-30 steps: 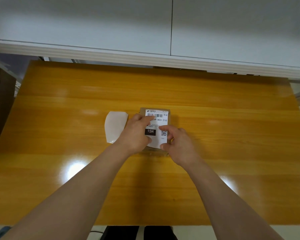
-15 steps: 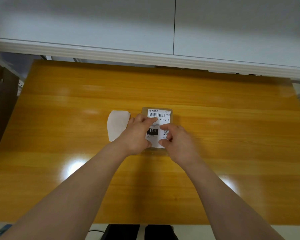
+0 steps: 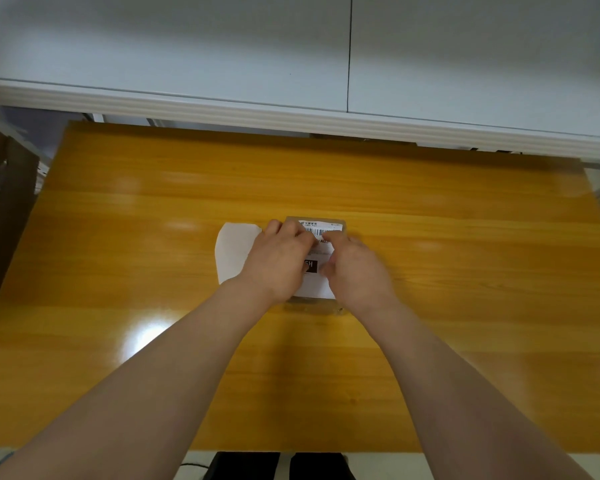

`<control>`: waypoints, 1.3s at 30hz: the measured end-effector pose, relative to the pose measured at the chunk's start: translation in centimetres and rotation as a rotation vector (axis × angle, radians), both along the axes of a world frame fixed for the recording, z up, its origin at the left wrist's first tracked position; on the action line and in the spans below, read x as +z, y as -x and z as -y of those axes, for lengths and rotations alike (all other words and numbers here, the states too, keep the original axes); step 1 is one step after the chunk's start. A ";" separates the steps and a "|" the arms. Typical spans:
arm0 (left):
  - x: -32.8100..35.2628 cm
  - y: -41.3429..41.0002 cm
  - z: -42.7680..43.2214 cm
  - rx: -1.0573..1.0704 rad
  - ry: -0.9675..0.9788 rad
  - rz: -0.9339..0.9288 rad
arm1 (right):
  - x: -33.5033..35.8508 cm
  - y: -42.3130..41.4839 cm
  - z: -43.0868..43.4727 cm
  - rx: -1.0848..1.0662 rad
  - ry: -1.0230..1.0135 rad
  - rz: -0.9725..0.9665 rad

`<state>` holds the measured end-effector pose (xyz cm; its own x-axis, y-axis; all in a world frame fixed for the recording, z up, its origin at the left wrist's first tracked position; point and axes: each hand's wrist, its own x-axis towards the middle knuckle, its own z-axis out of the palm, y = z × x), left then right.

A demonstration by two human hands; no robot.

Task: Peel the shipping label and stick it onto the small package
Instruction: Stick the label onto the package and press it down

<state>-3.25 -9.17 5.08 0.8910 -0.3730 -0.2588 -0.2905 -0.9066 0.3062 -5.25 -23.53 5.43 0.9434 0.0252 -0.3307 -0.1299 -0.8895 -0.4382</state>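
Observation:
A small brown package (image 3: 312, 306) lies flat on the middle of the wooden table (image 3: 118, 271). A white shipping label (image 3: 317, 287) with a barcode and a black block lies on its top face. My left hand (image 3: 278, 261) rests on the label's left half, fingers reaching toward the barcode. My right hand (image 3: 357, 268) presses on the label's right half, its fingers laid over the upper right part. Both hands cover much of the label and the package.
A curled white backing sheet (image 3: 232, 251) lies on the table just left of the package, partly under my left wrist. A white cabinet ledge (image 3: 291, 116) runs along the table's far edge. A dark wooden piece (image 3: 0, 209) stands off the left side.
My right hand has slid up the label from its lower right corner to the upper part. My left hand stays pressed on the left half. The package has not moved.

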 end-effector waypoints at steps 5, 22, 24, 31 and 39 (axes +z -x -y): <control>0.5 -0.8 0.5 -0.006 -0.055 0.006 | 0.2 -1.0 -0.4 0.014 0.034 -0.057; 0.2 -1.2 0.2 0.327 0.248 -0.116 | 0.1 -2.8 1.2 -0.161 -0.015 0.030; 0.0 -1.3 0.1 0.485 0.338 -0.152 | -0.1 -3.1 1.2 -0.138 -0.061 0.072; -1.1 -0.8 -0.5 0.821 0.874 -0.502 | -0.6 -4.3 0.9 0.039 -0.035 -0.067; -1.5 -0.5 0.1 0.912 1.089 -0.609 | -1.9 -4.3 0.0 -0.093 -0.270 -0.097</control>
